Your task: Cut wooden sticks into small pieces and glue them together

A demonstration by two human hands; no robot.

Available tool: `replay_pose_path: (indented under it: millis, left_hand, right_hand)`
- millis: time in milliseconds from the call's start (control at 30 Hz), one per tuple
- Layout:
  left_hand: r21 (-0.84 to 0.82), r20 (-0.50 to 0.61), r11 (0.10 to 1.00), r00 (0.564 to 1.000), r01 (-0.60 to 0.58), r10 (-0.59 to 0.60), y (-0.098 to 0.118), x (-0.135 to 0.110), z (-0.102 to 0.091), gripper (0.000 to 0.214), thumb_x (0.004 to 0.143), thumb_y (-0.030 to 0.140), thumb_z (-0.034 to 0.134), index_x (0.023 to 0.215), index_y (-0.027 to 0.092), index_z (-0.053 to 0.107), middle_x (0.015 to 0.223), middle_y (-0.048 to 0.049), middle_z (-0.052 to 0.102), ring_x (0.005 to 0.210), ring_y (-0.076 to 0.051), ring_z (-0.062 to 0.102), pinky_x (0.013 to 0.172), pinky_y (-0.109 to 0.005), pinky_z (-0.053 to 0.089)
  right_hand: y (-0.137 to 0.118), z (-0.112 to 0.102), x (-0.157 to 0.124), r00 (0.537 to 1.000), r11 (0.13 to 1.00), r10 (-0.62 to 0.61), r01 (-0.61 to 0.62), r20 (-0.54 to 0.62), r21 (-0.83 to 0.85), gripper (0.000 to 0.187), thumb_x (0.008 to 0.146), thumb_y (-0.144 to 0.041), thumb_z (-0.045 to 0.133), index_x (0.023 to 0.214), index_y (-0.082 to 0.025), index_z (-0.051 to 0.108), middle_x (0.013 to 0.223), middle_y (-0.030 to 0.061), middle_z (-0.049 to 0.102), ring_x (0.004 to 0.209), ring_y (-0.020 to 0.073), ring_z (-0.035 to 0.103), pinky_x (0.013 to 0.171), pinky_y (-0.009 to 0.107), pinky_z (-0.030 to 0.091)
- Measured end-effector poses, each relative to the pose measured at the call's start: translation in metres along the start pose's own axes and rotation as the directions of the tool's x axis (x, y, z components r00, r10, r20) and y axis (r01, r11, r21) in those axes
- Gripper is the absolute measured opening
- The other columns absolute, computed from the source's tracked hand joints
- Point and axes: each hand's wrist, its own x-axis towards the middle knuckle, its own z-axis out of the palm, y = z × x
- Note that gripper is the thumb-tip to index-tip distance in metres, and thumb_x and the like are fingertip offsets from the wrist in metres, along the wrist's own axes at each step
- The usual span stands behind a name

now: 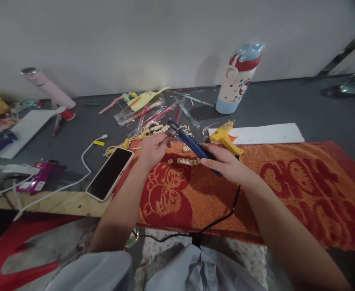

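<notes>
My right hand [224, 161] is wrapped around a long, flat, dark blue tool [192, 142], tilted with its far end up to the left. Its exact kind is unclear. Near that far end, my left hand [156, 149] has its fingers pinched together; whatever is between them is too small to make out. Below the tool, a short row of small pale wooden pieces [185, 161] lies on the orange and red towel [216, 202], with one loose piece [170, 161] to its left. Beyond my right hand, a yellow glue gun [224, 135] rests partly on a white board [268, 134].
Left of the towel lie a phone [110, 173], yellow cord [125, 145] and a white charging cable [88, 165]. Plastic-wrapped sticks [165, 111] are scattered behind. A tall bottle [238, 83] and a pink flask [50, 87] stand near the wall. A black cable [216, 224] crosses the towel's front edge.
</notes>
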Motion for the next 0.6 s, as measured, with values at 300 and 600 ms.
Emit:
replay_pose_path:
  millis: [300,600]
  left_hand:
    - [0.091,0.001,0.996,1.000,-0.016,0.016,-0.0047,0.0000,0.0015,0.033,0.091,0.030,0.045,0.064,0.019,0.061,0.069,-0.0039,0.069,0.069,-0.016,0.064,0.065,-0.026,0.043]
    - [-0.317,0.085,0.935,0.986,0.161,-0.141,0.0048,0.0040,-0.0078,0.029,0.083,0.030,0.058,0.059,0.016,0.061,0.051,-0.0010,0.060,0.050,-0.010,0.053,0.054,-0.022,0.040]
  right_hand:
    - [0.0076,0.0071,0.0014,0.999,0.996,0.037,-0.036,-0.010,0.082,0.063,0.086,-0.057,0.057,0.135,-0.017,0.056,0.138,0.0118,0.060,0.126,0.0318,0.055,0.113,0.051,0.036]
    - [0.0021,0.0034,-0.0007,0.998,0.990,0.055,-0.056,0.018,0.126,0.067,0.084,-0.058,0.060,0.137,-0.018,0.056,0.139,0.0110,0.059,0.126,0.0313,0.054,0.113,0.049,0.035]
